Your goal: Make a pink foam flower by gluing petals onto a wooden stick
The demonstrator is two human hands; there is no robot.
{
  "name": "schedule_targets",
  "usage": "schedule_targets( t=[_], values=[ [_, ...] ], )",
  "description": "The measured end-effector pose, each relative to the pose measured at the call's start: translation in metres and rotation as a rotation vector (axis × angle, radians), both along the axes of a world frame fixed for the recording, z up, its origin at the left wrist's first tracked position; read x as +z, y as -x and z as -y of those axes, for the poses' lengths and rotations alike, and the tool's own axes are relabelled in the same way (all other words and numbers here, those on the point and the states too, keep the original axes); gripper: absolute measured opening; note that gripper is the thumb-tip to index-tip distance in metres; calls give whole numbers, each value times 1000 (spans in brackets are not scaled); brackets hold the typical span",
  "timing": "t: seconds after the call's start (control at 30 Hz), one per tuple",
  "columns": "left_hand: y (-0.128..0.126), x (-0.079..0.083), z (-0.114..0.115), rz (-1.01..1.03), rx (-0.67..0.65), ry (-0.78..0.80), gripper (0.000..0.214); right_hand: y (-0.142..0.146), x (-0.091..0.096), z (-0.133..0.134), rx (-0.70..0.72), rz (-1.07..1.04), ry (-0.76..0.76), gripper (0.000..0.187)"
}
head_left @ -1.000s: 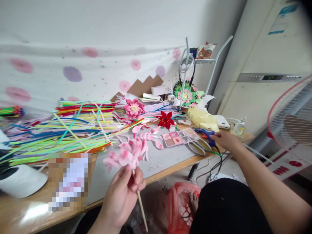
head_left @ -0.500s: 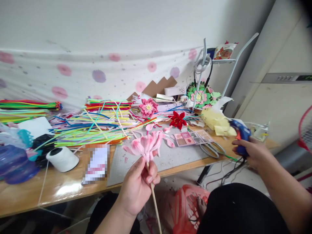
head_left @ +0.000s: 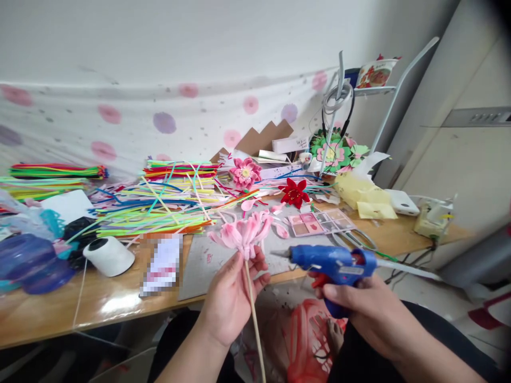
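My left hand [head_left: 231, 298] is closed round a thin wooden stick [head_left: 255, 330] that carries a pink petal flower [head_left: 243, 231] at its top, held over the table's front edge. My right hand [head_left: 367, 314] grips a blue glue gun [head_left: 333, 261] by its handle. The gun's nozzle points left and stops a short way right of the flower's base. Loose pink petals [head_left: 279, 230] lie on the grey mat [head_left: 199, 268] behind the flower.
The wooden table [head_left: 48, 314] holds a heap of coloured pipe cleaners [head_left: 159, 205], a white thread spool [head_left: 107, 256], a red flower [head_left: 294, 192], a colour palette [head_left: 321, 222], scissors [head_left: 353, 240] and yellow paper [head_left: 359, 194]. A red basket [head_left: 307, 340] sits below.
My right hand lifted the glue gun from the table's right side and brought it left, close to the flower. The view turned left a little.
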State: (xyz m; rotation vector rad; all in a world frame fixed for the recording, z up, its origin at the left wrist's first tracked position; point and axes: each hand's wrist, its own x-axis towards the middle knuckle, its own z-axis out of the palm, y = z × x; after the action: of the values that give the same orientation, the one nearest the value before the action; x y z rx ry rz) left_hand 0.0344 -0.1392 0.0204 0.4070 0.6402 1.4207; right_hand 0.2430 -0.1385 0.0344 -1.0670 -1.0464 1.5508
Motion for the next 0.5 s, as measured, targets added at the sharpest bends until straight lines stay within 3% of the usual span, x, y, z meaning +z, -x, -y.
schedule_targets(
  t=[0.3,0.5],
  values=[
    [-7,1,0,27,-37,-40,22,10,6,-2,169,471,-477,24],
    [-10,4,2,37,-46,-61,17,12,5,-4,169,552,-596,25]
  ],
)
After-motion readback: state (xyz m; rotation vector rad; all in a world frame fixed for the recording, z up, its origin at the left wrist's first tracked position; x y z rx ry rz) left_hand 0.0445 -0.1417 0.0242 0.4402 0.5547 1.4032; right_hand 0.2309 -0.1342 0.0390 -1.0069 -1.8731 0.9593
